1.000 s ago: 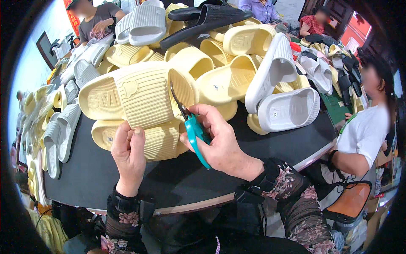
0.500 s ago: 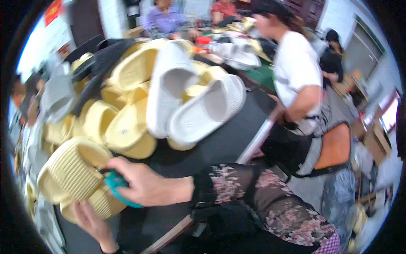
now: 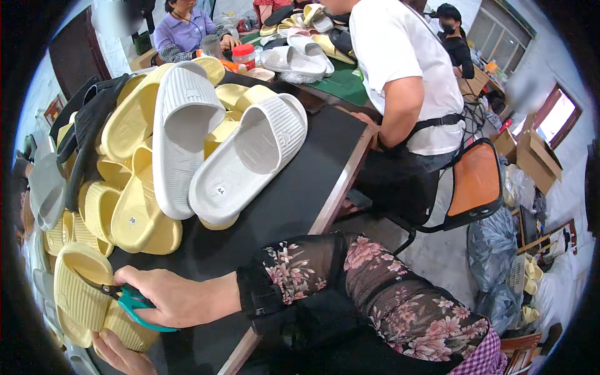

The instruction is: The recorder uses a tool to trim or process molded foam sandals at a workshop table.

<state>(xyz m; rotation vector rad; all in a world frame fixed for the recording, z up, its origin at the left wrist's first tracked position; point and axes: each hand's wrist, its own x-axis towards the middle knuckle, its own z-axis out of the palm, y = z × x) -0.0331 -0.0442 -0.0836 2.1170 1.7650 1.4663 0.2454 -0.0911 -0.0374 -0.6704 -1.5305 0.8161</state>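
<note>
My right hand (image 3: pixel 164 299) is closed round the teal handles of a pair of scissors (image 3: pixel 139 310). Their dark blades reach into the foot opening of a yellow slipper (image 3: pixel 80 299) with a ribbed strap. Against it lies a second yellow slipper (image 3: pixel 130 330), partly under the scissors and hand. From below, my left hand (image 3: pixel 120 356) grips the lower edge of this pair, its fingers bent against the sole side and its thumb hidden. Just beyond, a heap of yellow slippers (image 3: pixel 139 212) carries two large light-grey slippers (image 3: pixel 247 159) on top.
The black tabletop (image 3: pixel 275 209) ends at a pale edge strip (image 3: pixel 337 194) on the right. Past it stand a person in a white shirt (image 3: pixel 400 75) and an orange-backed chair (image 3: pixel 476 178). Others sit at a green table (image 3: pixel 340 81) with more slippers. Grey bags (image 3: pixel 494 250) crowd the right.
The whole view has shifted, so the slipper heap sits further left in it. Both hands stay at the yellow pair, and the scissor blades now show plainly at the slipper's opening.
</note>
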